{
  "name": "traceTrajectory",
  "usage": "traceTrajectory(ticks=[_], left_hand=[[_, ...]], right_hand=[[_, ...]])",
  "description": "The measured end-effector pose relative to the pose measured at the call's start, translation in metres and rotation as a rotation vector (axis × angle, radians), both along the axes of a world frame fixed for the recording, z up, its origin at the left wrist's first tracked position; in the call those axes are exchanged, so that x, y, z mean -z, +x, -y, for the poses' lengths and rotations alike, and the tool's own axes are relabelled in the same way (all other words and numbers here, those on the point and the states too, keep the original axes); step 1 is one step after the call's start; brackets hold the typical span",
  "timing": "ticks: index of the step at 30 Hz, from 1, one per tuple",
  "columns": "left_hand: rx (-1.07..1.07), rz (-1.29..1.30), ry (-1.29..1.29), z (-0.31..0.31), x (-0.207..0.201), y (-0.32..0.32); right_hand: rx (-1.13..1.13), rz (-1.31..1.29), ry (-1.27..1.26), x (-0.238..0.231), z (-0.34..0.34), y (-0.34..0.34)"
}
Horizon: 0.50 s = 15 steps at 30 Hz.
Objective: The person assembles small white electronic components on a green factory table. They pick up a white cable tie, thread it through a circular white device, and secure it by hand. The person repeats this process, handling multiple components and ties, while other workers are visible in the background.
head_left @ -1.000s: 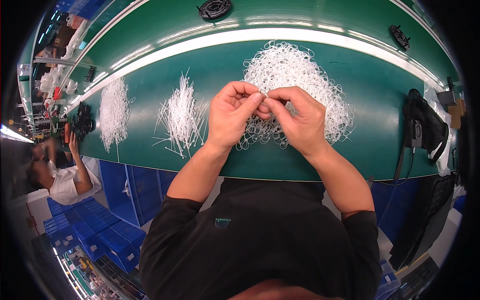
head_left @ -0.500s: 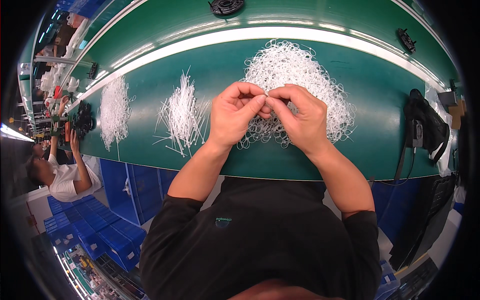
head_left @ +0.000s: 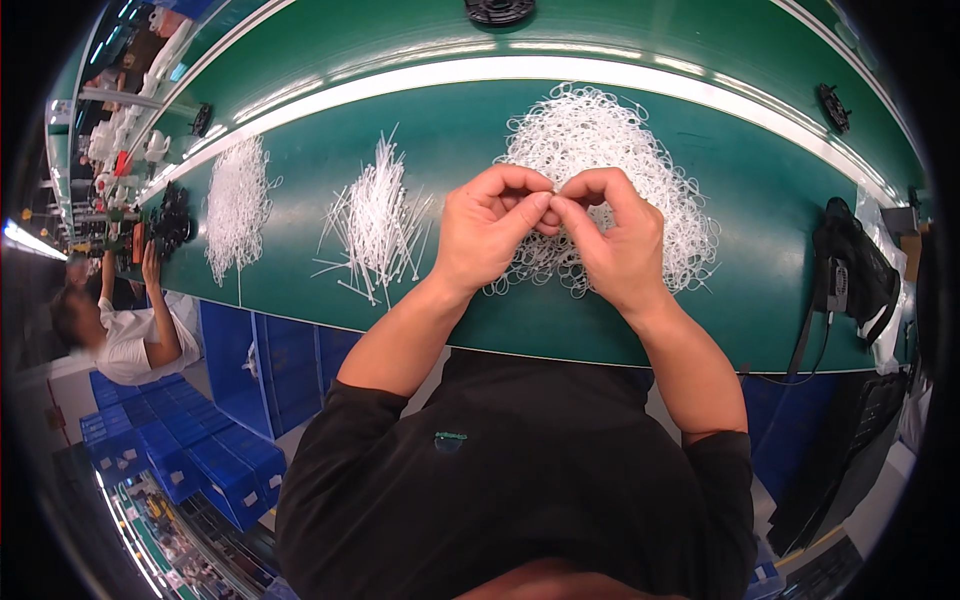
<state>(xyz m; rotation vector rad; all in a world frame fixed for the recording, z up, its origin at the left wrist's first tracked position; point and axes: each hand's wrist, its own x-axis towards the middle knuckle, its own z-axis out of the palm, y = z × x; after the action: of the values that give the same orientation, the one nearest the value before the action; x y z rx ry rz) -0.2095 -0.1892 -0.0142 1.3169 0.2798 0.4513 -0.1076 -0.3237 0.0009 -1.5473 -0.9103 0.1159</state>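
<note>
My left hand (head_left: 487, 232) and my right hand (head_left: 612, 240) meet fingertip to fingertip above the green belt (head_left: 760, 200), pinching a thin white cable tie between them; most of the tie is hidden by the fingers. Right behind and under the hands lies a big tangled heap of looped white cable ties (head_left: 600, 135). To the left of my left hand lies a loose bundle of straight white cable ties (head_left: 375, 215).
A further pile of white ties (head_left: 236, 205) lies at the far left of the belt. A black bag with straps (head_left: 850, 280) hangs at the right edge. Another person (head_left: 125, 335) works at the left, above blue crates (head_left: 160, 450).
Both hands have stayed together over the looped heap, with only small finger movements on the tie. The view has shifted slightly.
</note>
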Motion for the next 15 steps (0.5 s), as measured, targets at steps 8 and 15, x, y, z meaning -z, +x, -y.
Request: traceTrajectory(ticks=[8,15], left_hand=[[0.025,-0.187,0.158,-0.001,-0.016,-0.003],[-0.421,-0.375,0.985,-0.076,-0.019,-0.022]], right_hand=[[0.026,0.061,-0.063,0.002,0.002,0.003],[0.205,0.364,-0.090,-0.004,0.001,0.015]])
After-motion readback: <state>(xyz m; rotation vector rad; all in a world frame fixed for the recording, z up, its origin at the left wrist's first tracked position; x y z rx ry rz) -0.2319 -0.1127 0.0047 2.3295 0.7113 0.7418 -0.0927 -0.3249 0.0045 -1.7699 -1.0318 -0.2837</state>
